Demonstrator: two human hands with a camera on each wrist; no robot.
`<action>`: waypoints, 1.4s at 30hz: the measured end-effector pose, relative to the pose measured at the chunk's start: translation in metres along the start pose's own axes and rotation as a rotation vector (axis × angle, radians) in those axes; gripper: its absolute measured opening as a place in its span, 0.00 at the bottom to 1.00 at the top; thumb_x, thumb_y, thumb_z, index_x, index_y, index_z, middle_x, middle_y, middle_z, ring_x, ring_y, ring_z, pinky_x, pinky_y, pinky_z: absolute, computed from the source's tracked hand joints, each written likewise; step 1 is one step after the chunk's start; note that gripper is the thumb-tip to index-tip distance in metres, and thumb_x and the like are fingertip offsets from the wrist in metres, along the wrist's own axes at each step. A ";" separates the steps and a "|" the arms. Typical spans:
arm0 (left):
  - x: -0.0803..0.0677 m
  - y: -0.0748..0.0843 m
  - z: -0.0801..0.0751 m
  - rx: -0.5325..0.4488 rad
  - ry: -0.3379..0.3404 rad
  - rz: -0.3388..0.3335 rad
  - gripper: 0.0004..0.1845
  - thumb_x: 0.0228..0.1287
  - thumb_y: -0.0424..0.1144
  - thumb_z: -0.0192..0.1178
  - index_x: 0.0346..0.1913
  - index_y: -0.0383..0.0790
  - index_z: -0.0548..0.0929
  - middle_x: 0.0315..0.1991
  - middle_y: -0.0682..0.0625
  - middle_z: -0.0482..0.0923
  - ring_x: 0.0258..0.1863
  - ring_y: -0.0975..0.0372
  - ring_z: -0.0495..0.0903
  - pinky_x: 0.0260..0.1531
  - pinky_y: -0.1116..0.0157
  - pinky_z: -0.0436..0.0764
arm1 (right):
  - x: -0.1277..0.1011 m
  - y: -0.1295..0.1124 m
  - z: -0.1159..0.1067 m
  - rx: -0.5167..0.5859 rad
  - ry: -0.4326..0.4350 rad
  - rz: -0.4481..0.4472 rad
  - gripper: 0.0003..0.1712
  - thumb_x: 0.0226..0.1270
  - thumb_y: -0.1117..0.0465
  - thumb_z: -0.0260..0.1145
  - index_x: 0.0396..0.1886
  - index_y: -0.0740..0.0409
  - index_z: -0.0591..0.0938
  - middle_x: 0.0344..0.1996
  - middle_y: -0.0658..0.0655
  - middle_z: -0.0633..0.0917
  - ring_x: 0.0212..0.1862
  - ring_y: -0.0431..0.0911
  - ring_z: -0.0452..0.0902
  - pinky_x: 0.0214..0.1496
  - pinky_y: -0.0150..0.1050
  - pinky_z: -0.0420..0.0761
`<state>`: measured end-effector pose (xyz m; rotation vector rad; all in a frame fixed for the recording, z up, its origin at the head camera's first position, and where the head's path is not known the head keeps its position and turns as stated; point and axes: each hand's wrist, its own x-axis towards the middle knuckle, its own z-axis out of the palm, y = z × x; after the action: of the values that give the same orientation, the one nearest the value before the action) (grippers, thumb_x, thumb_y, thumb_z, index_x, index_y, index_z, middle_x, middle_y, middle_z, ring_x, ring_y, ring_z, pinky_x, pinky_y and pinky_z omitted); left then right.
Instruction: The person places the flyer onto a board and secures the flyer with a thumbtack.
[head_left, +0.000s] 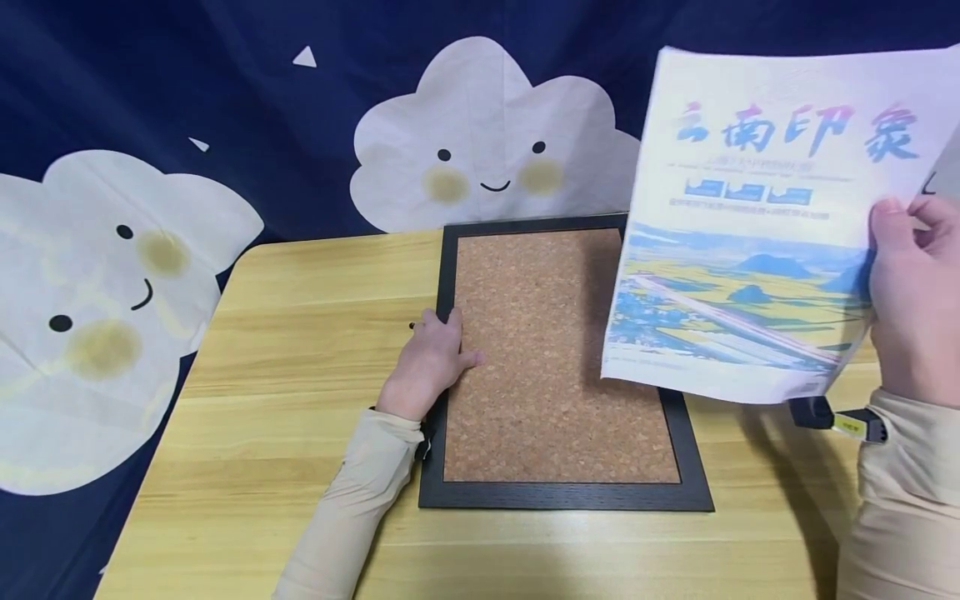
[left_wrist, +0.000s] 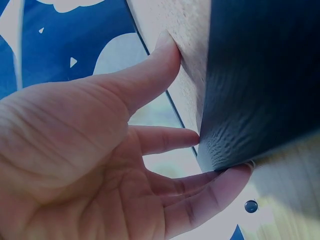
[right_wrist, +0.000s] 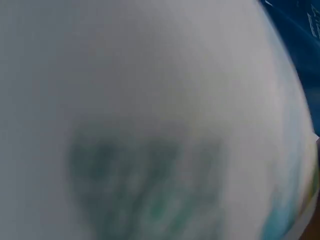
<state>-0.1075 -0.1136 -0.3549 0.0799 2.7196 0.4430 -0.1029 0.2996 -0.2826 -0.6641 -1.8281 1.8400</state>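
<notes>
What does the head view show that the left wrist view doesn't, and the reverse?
Head only: the right hand holding a printed poster up over the right side of the corkboard, the whole wooden table, and a black object partly behind the poster. Left wrist only: the palm side of the left hand, fingertips under the dark frame. Both: the left hand at the frame's edge and the cloud backdrop.

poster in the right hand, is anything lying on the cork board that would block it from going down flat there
Almost nothing does. The cork board has a bare surface; only the left hand rests on its left frame edge, thumb reaching onto the cork. The right hand holds the poster raised above the board's right side.
</notes>
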 end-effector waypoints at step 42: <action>0.000 0.000 -0.003 0.017 -0.018 0.006 0.45 0.73 0.50 0.65 0.81 0.33 0.56 0.68 0.24 0.59 0.61 0.40 0.72 0.52 0.47 0.80 | -0.022 0.030 0.049 -0.517 -0.240 -0.201 0.27 0.84 0.49 0.51 0.62 0.67 0.79 0.31 0.37 0.78 0.25 0.28 0.78 0.26 0.22 0.76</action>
<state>-0.1089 -0.1149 -0.3524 0.0963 2.7067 0.4191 -0.1157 0.2476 -0.3125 -0.4150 -2.4644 1.3676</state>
